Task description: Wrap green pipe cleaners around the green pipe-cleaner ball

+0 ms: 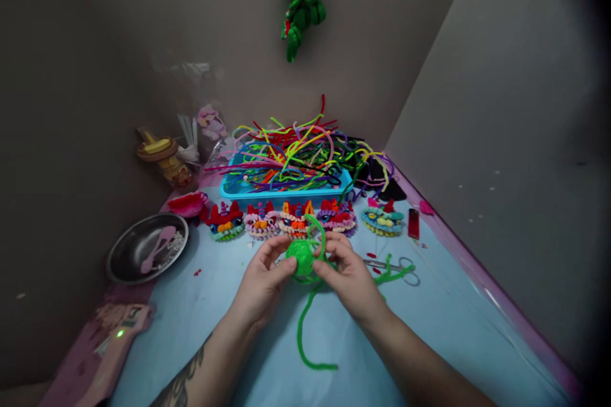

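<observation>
Between my hands, just above the blue tabletop, is a bright green bundle of coiled pipe cleaners (300, 257). My left hand (268, 273) grips its left side with thumb and fingers. On the right side, my right hand (347, 270) pinches the same bundle, the thumb pressed near its edge. One green end curls up above the bundle, and a long green tail (300, 331) hangs down and bends to the right on the table. More green pipe cleaners (394, 273) lie right of my right hand, across a pair of scissors (409, 271).
A blue tray (286, 194) heaped with colourful pipe cleaners stands at the back. Several fuzzy lion-like heads (296, 219) line its front. At left are a metal bowl (147, 248) with a pink scoop and a pink glue gun (117, 350). A red lighter (413, 224) lies right.
</observation>
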A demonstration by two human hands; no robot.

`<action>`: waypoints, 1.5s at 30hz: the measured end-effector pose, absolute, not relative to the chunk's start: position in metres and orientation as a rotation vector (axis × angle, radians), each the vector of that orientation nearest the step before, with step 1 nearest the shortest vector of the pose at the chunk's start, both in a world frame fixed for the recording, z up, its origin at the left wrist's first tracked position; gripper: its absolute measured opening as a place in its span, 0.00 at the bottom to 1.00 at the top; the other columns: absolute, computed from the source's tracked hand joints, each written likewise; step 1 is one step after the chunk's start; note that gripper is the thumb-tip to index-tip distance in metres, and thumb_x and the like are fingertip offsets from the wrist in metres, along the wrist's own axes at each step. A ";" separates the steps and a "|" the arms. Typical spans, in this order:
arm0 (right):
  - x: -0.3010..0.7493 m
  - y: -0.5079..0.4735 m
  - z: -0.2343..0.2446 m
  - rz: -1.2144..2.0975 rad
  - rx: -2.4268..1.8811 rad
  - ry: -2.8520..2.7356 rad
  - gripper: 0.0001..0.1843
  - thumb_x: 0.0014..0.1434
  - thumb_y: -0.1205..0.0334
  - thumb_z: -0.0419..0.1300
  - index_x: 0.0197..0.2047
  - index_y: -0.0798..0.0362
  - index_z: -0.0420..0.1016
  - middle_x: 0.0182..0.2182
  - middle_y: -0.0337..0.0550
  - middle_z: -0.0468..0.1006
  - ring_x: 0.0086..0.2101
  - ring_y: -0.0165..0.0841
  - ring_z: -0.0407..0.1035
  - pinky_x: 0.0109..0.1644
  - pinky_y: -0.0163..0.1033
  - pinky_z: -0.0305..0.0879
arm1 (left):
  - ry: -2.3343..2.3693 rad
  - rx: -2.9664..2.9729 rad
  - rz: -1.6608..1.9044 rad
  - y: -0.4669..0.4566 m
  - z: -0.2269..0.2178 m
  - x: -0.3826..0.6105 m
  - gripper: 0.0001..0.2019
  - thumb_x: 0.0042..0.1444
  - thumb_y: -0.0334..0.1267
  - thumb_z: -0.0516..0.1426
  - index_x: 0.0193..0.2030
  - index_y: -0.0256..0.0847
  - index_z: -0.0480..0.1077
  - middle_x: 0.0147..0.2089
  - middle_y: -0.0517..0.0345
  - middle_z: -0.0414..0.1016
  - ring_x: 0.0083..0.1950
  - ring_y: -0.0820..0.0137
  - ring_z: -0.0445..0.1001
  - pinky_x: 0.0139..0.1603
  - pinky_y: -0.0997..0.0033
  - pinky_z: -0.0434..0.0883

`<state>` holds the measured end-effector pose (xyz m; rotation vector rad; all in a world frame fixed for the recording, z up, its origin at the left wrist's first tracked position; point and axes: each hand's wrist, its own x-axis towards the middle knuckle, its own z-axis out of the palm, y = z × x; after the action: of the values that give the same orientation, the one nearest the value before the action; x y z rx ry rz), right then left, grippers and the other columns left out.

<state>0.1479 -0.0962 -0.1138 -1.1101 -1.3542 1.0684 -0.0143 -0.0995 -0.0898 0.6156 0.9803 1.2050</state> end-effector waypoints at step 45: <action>0.156 -0.096 -0.098 0.708 -1.181 -1.597 0.03 0.52 0.63 0.64 0.29 0.49 0.72 0.41 0.44 0.70 0.45 0.40 0.66 0.51 0.47 0.60 | 1.057 1.084 1.259 -0.105 -0.089 -0.016 0.09 0.46 0.35 0.66 0.36 0.41 0.76 0.41 0.52 0.78 0.42 0.65 0.74 0.42 0.70 0.70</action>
<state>0.1558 -0.0958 -0.0985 -1.1813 -1.5970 0.7081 -0.0162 -0.1054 -0.0891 1.0842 1.0567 1.2591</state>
